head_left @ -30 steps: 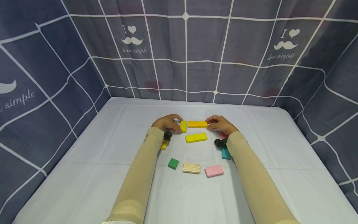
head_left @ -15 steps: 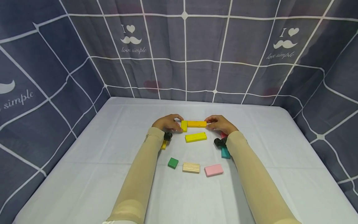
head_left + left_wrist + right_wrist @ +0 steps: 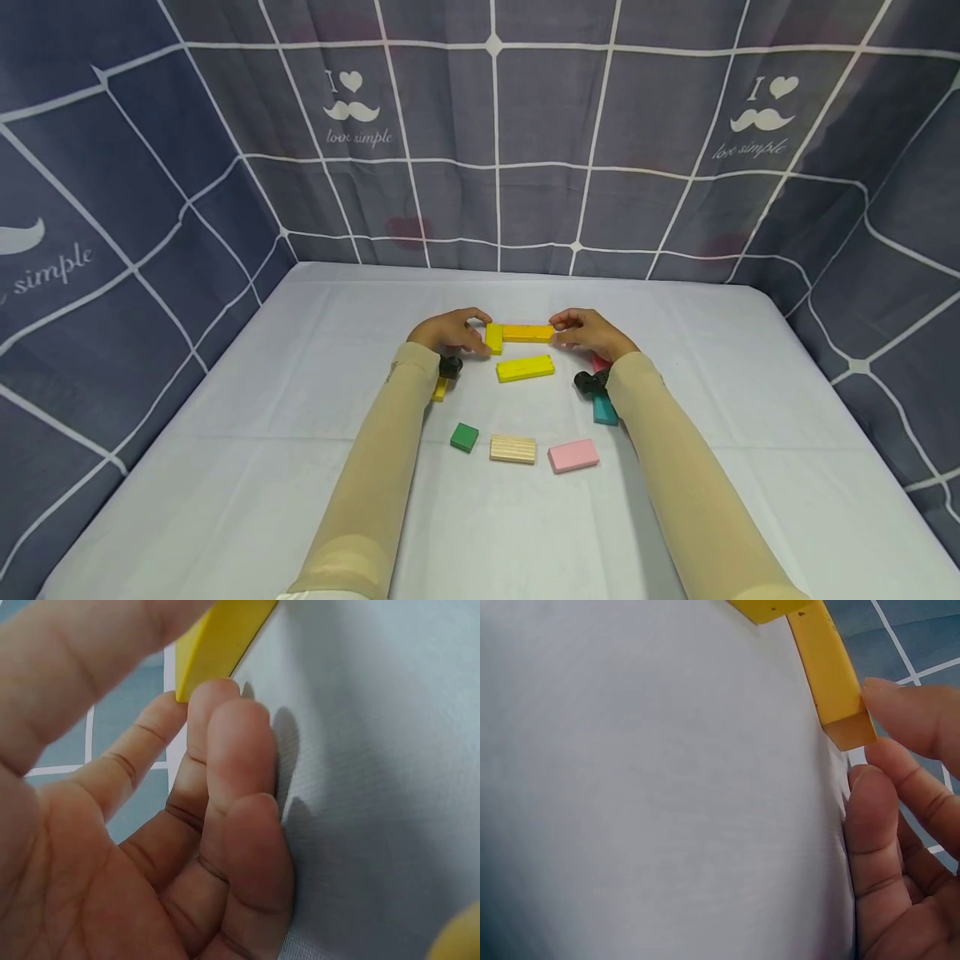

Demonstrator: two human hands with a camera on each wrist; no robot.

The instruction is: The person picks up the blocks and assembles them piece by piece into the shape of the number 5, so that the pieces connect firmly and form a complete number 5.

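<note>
A short bright-yellow block (image 3: 493, 338) stands crosswise against the left end of a longer orange-yellow block (image 3: 528, 333) at the far part of the table. Thumb and index finger of my left hand (image 3: 452, 329) pinch the short block at its near and far ends; the left wrist view shows only a corner of this yellow block (image 3: 225, 645). My right hand (image 3: 595, 335) has its fingertips at the right end of the orange-yellow block. From the right wrist, one fingertip (image 3: 881, 697) meets the long side of that block (image 3: 829, 671), beside its end face.
Another bright-yellow block (image 3: 526, 368) lies just nearer. Closer still are a green block (image 3: 464, 437), a ridged wooden block (image 3: 513, 449) and a pink block (image 3: 573, 457). Yellow (image 3: 439, 389), teal (image 3: 605, 409) and red (image 3: 600, 362) blocks are partly covered by the forearms. Checked cloth (image 3: 540, 200) hangs behind.
The short yellow block has slid slightly right in my left hand, closing the narrow gap to the orange-yellow block. My right hand has stayed nearly still.
</note>
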